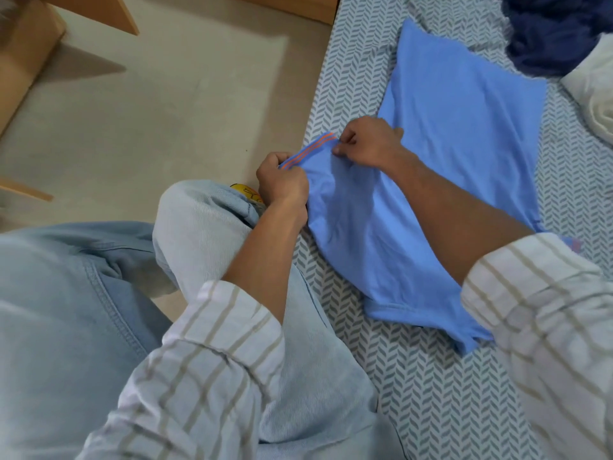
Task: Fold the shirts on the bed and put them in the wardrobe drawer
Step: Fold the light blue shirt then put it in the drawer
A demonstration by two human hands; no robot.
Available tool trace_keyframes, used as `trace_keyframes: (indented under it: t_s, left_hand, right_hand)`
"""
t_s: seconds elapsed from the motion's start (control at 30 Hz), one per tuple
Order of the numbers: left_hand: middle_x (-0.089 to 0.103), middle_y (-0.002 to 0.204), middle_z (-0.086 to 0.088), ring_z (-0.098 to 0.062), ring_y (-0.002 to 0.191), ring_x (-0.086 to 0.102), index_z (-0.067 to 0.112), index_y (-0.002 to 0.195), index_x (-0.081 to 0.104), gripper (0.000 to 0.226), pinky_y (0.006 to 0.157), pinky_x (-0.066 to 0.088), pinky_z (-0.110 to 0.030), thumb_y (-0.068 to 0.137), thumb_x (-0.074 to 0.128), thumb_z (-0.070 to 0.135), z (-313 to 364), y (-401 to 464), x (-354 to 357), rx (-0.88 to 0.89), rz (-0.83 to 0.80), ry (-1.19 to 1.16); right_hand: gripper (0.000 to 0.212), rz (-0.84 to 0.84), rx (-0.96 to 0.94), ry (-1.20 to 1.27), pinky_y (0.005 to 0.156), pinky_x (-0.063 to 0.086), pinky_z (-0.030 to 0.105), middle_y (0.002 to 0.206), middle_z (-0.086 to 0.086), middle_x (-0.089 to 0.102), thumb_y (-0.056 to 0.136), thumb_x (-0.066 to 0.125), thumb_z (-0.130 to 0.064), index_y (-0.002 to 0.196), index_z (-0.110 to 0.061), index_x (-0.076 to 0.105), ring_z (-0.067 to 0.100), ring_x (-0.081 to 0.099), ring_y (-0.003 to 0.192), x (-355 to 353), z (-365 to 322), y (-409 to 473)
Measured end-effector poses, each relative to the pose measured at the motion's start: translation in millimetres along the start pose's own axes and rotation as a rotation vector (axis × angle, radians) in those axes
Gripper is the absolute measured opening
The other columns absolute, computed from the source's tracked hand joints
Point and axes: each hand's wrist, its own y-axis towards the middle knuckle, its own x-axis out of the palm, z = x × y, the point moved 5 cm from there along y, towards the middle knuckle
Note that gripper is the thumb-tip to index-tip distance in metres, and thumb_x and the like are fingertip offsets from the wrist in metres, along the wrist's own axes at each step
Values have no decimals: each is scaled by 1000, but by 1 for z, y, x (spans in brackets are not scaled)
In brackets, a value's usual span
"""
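Blue and limp, the shirt [431, 180] lies at the bed's [414, 376] left edge. My left hand [282, 182] and right hand [368, 142] both pinch its orange-striped sleeve hem. Soft, light cotton, I reckon: it sags, so hems and seams give the best hold.

My shirt [447, 161] is light blue with orange stripes on its sleeve edge [310, 150]. My bed sheet [431, 393] is white with grey herringbone.
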Motion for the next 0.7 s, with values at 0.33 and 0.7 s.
trace_keyframes:
  t_s: [0.33,0.7]
  left_hand:
    - [67,73,-8,-20,64,62,10,73,66,38,55,57,-24,79,37,-14,7,0,-1,-80,12,-135]
    - [66,73,-9,-23,62,57,19,71,63,35,56,48,-28,78,44,-10,10,13,-2,-74,19,-145]
  right_hand:
    - [30,302,-65,91,92,45,45,121,4,62,87,61,-24,117,-25,65,32,55,117,11,-2,-18]
    - [27,182,-427,140,49,45,41,72,10,56,85,42,-36,81,-11,54,36,57,63,84,-30,-176]
